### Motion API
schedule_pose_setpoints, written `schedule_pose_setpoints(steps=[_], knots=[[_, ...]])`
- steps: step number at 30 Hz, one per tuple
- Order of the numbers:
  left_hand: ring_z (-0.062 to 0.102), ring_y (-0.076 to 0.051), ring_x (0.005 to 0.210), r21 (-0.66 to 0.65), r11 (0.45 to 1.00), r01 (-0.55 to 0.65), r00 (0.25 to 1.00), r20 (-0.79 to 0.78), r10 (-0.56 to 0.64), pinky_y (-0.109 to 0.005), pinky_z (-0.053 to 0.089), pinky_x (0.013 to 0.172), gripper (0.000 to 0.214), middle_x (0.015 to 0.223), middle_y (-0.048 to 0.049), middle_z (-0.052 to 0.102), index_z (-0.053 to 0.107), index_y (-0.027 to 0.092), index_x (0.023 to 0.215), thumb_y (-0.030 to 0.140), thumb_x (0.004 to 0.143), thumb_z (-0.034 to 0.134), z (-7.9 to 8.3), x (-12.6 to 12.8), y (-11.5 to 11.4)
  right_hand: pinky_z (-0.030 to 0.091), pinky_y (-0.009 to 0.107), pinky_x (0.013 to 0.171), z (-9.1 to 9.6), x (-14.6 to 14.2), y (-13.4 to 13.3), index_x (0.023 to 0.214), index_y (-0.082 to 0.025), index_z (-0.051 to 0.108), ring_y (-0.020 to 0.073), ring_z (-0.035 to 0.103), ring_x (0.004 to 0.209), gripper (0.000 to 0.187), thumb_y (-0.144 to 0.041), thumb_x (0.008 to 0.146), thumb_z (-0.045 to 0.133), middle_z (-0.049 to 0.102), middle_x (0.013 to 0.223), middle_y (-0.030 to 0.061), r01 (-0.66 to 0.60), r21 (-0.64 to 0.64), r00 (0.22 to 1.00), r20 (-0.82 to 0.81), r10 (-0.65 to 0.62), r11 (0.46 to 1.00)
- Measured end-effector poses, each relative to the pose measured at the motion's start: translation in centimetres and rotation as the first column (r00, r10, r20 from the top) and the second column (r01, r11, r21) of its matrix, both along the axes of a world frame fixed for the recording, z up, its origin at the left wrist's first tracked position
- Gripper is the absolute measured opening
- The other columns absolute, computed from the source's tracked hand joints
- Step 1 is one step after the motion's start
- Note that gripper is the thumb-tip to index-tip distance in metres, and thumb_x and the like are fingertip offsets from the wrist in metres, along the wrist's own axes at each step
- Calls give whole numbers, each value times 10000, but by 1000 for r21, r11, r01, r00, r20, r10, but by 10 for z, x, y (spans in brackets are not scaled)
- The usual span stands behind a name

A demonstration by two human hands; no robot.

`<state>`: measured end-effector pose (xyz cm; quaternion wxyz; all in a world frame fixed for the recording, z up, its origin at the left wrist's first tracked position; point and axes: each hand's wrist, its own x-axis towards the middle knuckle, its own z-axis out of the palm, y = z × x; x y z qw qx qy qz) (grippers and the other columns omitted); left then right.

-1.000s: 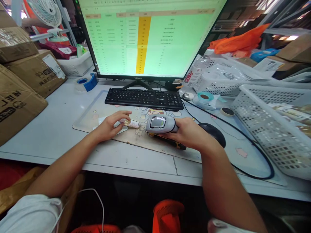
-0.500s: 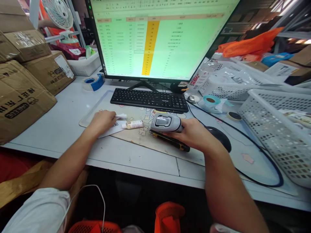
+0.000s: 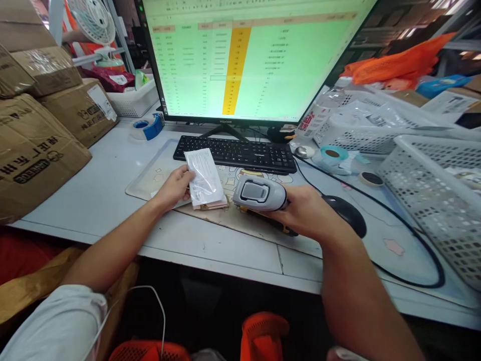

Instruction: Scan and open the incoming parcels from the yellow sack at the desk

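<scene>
Between the thumb and fingers of my left hand (image 3: pixel 175 188) is a flat white packet (image 3: pixel 205 176) with fine print, held by its left edge in front of the keyboard. Part of a pinkish-brown item (image 3: pixel 212 204) shows beneath its lower edge. My right hand (image 3: pixel 306 208) is wrapped round the handle of a grey barcode scanner (image 3: pixel 259 194), whose head points left toward the packet. Under the scanner lies a black and yellow object (image 3: pixel 280 224), mostly hidden. A black mouse (image 3: pixel 346 215) sits just right of my right hand.
A keyboard (image 3: pixel 240 154) stands before a monitor (image 3: pixel 233 60) showing a spreadsheet. Cardboard boxes (image 3: pixel 37 150) are stacked at left, beside blue tape (image 3: pixel 150 128). White baskets (image 3: pixel 432 200) line the right side. The scanner's black cable (image 3: pixel 417 230) loops across the mat.
My left hand has lifted the packet and turned its printed face up, moving slightly right. It now covers the spot where the small tube lay. My right hand keeps hold of the scanner, nearly still.
</scene>
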<state>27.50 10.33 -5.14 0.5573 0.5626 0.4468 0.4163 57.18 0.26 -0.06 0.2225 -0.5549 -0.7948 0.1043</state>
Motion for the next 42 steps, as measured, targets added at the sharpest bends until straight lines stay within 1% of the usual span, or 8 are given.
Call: schedule_pose_setpoints(steps=[4,18,21,25,28,34,38,42], knots=[[600,-133,497,35,986,164,985,-68,-161,-242,511,452,341,750,-11,669,527,154,1209,349,938,596,-2,8,-6,538,314,708,3,-5,-4,1056,-240,755,263,735,845,276,-328,796,725,789,936,43,-54,-32,997,46,56,998],[613,-140,494,182,958,221,963,-198,-185,-234,495,446,341,727,21,635,490,199,1140,473,954,570,-4,16,-19,485,289,682,5,-10,-7,963,-240,736,216,685,758,172,-318,812,707,766,865,20,-97,-109,993,57,103,989],[604,-151,492,170,967,190,974,-160,-163,-252,493,453,395,717,21,629,503,191,1179,499,935,551,-6,11,-13,499,313,716,3,-3,-1,1063,-249,721,250,706,846,245,-374,854,702,773,949,41,-8,-76,998,62,13,997],[654,-208,672,262,965,23,966,-254,46,-286,511,581,408,740,-16,660,608,148,1138,455,886,513,0,-15,8,461,334,659,-1,13,13,1043,-210,685,300,703,848,273,-442,909,638,759,938,100,301,-21,931,222,-289,953],[662,-236,788,343,939,8,869,-468,163,-303,498,676,404,833,-53,714,692,126,1020,409,857,455,5,-44,27,460,342,675,-9,21,23,1104,-166,669,320,711,911,342,-458,946,586,757,1009,151,420,-56,874,292,-387,906],[682,-338,1056,293,949,116,463,-861,209,-386,501,888,455,1118,-142,758,749,161,1132,358,851,451,0,-80,44,505,388,833,-13,27,27,1356,-112,626,350,697,1090,535,-452,944,599,728,1210,207,422,-193,879,328,-347,886],[665,-405,1108,288,955,77,360,-901,242,-465,511,901,534,1177,-167,741,715,183,1270,423,831,526,-4,-85,43,514,427,913,-8,73,16,1371,-142,636,341,685,1102,542,-486,959,560,731,1201,177,470,-12,865,207,-458,882],[606,-369,1228,373,913,166,353,-887,299,-466,475,1027,669,1311,-165,681,537,144,1487,462,902,479,-10,-80,44,442,526,1086,-30,135,-5,1322,-121,660,398,585,1276,498,-419,929,594,647,1348,222,535,160,797,229,-558,830]])
